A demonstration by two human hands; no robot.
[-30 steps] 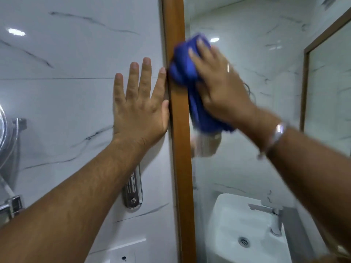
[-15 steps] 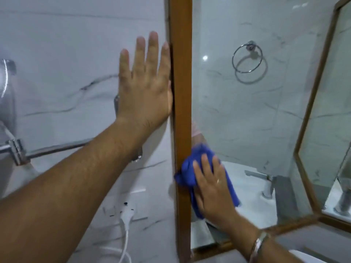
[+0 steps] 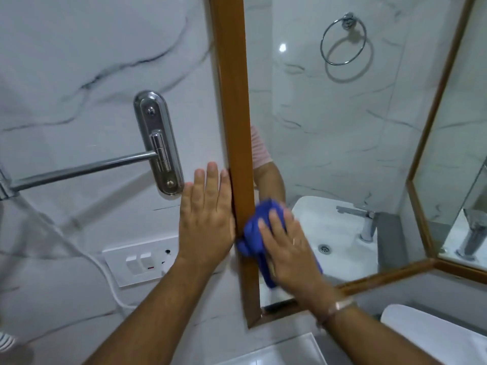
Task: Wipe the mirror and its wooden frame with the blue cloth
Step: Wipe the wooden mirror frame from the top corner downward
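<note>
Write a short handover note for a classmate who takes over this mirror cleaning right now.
Left hand: open, flat on the wall tile, against the frame.
Right hand: presses the cloth on the frame's left rail and the mirror edge, near the bottom corner.
Done: cannot tell which parts are already wiped.
Left: the bottom rail, then check the glass and the other rails.

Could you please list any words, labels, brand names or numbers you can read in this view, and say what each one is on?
None can be read.
Switch plate: a small red mark on one switch, no legible text.
Chrome bracket, wooden frame and blue cloth under the right hand: no printing visible.
</note>
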